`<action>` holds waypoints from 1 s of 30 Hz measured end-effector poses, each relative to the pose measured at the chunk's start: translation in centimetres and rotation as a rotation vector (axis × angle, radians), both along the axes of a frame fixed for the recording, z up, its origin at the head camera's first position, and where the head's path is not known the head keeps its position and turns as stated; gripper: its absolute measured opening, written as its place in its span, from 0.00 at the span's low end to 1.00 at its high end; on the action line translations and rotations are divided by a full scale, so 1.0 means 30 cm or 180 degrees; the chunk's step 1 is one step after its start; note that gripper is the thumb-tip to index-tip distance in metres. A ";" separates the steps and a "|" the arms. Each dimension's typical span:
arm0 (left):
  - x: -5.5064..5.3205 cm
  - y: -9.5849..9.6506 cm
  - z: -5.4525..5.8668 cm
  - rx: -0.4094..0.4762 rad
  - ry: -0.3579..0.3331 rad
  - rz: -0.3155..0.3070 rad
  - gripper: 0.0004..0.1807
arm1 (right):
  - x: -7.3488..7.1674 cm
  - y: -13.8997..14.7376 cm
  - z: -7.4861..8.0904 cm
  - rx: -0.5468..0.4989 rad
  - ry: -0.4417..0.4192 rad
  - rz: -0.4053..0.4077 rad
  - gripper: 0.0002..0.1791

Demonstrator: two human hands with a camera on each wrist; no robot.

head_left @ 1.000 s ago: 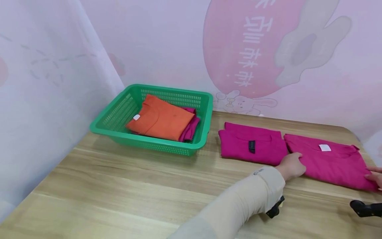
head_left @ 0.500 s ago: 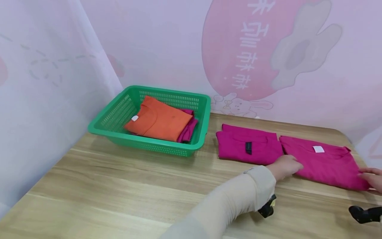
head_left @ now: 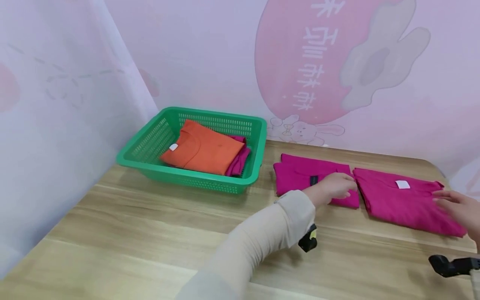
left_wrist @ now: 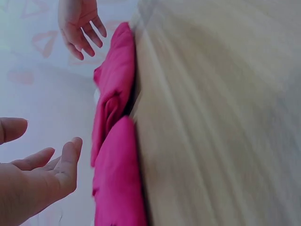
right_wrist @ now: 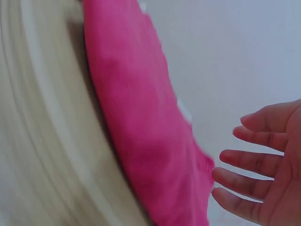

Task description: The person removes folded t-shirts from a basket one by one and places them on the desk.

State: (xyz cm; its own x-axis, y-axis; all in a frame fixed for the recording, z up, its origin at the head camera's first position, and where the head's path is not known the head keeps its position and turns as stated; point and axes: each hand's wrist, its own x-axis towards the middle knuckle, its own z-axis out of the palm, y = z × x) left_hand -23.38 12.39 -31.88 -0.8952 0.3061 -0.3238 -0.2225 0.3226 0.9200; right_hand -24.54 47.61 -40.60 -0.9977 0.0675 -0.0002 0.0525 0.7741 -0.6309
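Two folded magenta shirts lie side by side at the right of the table. The left hand (head_left: 335, 186) hovers over the left magenta shirt (head_left: 311, 166), which has a dark neck label; its fingers are loosely bent with nothing between them, as the left wrist view shows. The right hand (head_left: 459, 210) is above the right end of the other magenta shirt (head_left: 401, 204), which bears a white label (head_left: 403, 184). In the right wrist view this hand (right_wrist: 263, 165) has its fingers spread and relaxed, holding nothing, beside the shirt (right_wrist: 136, 122).
A green plastic basket (head_left: 191, 178) stands at the back left of the wooden table (head_left: 157, 237). Inside it, a folded orange shirt (head_left: 204, 148) lies on a magenta cloth (head_left: 240, 162). A printed pink curtain (head_left: 210, 54) hangs behind the table.
Both hands have come off the right magenta shirt. The left hand has moved left and up over the other shirt; the right hand has lifted slightly and shifted left.
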 end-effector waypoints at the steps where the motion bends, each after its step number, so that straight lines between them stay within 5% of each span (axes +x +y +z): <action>1: -0.003 -0.016 0.007 -0.0003 0.0006 -0.0007 0.18 | -0.007 -0.016 0.003 0.0049 -0.0011 0.0046 0.27; 4: -0.011 -0.063 0.036 -0.0012 0.0019 -0.0020 0.18 | -0.033 -0.060 0.019 0.0136 -0.0026 0.0230 0.34; 9: -0.026 -0.147 0.087 0.0201 0.0114 -0.0141 0.19 | -0.047 -0.176 0.083 0.0267 0.0076 0.0545 0.32; 16: -0.028 -0.297 0.139 0.0546 0.0185 -0.0338 0.20 | 0.048 -0.466 0.255 -0.0532 -0.0185 0.0905 0.28; 22: -0.025 -0.461 0.178 0.0455 0.0322 -0.0355 0.21 | 0.066 -0.615 0.300 -0.0822 -0.0106 0.0817 0.30; 30: -0.010 -0.659 0.197 0.0623 0.0413 -0.0051 0.21 | 0.043 -0.779 0.317 -0.1659 0.0176 0.1020 0.25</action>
